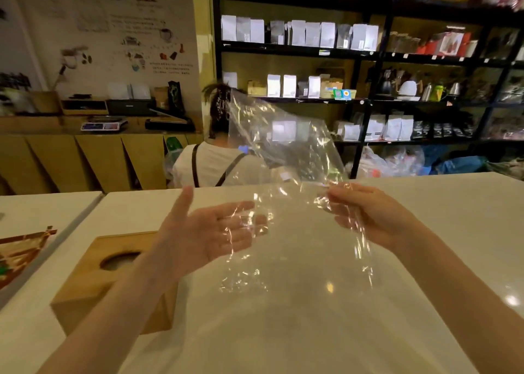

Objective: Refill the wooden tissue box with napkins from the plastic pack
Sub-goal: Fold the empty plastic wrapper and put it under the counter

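A clear, crinkled plastic pack (286,152) hangs in the air above the white counter (312,317), with no napkins visible inside it. My right hand (371,214) pinches its right edge. My left hand (207,234) is spread flat, palm up, with its fingertips behind or against the pack's lower left part. The wooden tissue box (93,277) stands on the counter at the lower left, partly hidden by my left forearm. Its round top opening (119,260) shows something pale inside.
A person in a white top (212,163) stands behind the counter, back turned. Black shelves (368,58) with white bags fill the back wall. A second white table (34,214) adjoins on the left, holding a brown printed item (19,254).
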`<action>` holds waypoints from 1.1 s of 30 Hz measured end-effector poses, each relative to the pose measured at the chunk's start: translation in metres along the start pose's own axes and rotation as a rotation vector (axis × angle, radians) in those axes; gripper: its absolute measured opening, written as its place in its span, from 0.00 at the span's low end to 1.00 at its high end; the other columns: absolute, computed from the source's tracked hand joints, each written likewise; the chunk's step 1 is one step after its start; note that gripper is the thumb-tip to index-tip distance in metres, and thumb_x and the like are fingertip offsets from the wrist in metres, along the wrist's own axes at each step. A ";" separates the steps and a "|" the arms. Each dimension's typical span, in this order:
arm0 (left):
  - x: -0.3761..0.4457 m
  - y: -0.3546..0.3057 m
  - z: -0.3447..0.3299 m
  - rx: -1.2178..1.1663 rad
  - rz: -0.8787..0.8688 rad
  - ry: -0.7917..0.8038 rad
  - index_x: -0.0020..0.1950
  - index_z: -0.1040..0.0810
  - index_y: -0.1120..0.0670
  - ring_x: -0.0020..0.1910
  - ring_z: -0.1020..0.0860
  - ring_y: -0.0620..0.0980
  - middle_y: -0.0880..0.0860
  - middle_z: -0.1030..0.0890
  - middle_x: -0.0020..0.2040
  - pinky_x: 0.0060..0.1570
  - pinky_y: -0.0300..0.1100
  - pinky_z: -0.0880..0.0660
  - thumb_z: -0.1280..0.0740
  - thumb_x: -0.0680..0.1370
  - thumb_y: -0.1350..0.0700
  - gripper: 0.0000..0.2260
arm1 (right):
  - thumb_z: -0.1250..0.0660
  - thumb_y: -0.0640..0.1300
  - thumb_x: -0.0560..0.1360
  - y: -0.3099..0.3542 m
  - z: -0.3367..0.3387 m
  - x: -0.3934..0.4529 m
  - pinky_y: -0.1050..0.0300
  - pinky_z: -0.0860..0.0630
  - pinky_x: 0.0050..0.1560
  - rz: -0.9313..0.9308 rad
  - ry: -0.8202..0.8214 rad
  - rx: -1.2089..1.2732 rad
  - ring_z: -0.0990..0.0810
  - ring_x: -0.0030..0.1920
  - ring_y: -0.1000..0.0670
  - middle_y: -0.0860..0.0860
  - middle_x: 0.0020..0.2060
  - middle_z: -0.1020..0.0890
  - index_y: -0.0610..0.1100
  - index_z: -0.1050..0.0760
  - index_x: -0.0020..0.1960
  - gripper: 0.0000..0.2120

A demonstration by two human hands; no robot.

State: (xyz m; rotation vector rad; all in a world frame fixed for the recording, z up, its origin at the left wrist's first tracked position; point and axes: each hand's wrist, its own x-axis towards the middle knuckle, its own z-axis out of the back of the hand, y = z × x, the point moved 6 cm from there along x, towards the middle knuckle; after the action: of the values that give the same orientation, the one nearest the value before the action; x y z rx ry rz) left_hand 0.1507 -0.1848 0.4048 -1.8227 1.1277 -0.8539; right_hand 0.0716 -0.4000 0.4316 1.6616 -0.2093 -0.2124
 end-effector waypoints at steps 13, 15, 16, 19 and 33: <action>-0.004 -0.003 0.025 0.463 -0.079 -0.578 0.52 0.21 0.56 0.38 0.15 0.48 0.53 0.14 0.38 0.29 0.37 0.22 0.33 0.72 0.62 0.10 | 0.31 0.39 0.71 -0.047 0.000 0.007 0.60 0.21 0.31 -0.034 -0.060 -0.029 0.16 0.34 0.52 0.50 0.36 0.14 0.43 0.20 0.49 0.07; -0.004 -0.001 0.025 0.498 -0.067 -0.600 0.52 0.21 0.55 0.37 0.15 0.48 0.54 0.14 0.37 0.29 0.39 0.21 0.34 0.74 0.61 0.08 | 0.30 0.39 0.70 -0.047 0.002 0.008 0.59 0.21 0.29 -0.003 -0.087 -0.052 0.16 0.32 0.52 0.49 0.34 0.14 0.42 0.19 0.47 0.05; -0.004 -0.001 0.026 0.508 -0.062 -0.611 0.52 0.21 0.55 0.37 0.15 0.49 0.55 0.14 0.37 0.29 0.39 0.21 0.35 0.74 0.61 0.08 | 0.30 0.39 0.70 -0.047 0.002 0.008 0.59 0.21 0.28 0.013 -0.092 -0.060 0.16 0.31 0.52 0.49 0.32 0.14 0.42 0.19 0.46 0.05; -0.003 0.000 0.028 0.502 -0.065 -0.629 0.53 0.21 0.57 0.36 0.15 0.51 0.56 0.14 0.38 0.27 0.38 0.21 0.36 0.75 0.59 0.08 | 0.30 0.41 0.71 -0.046 0.002 0.009 0.61 0.22 0.27 0.057 -0.087 -0.088 0.17 0.29 0.51 0.48 0.31 0.15 0.42 0.20 0.45 0.04; -0.009 -0.010 0.023 0.437 -0.164 -0.683 0.74 0.45 0.49 0.35 0.16 0.46 0.51 0.14 0.34 0.40 0.39 0.18 0.37 0.74 0.57 0.30 | 0.24 0.52 0.57 -0.036 0.002 0.000 0.57 0.20 0.33 0.186 0.069 -0.022 0.15 0.35 0.46 0.42 0.38 0.14 0.59 0.34 0.66 0.39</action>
State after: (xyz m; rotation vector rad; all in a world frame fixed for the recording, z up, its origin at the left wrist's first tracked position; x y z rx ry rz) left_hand 0.1709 -0.1671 0.4023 -1.6455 0.3311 -0.4488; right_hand 0.0720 -0.3982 0.3958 1.6145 -0.3069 -0.0171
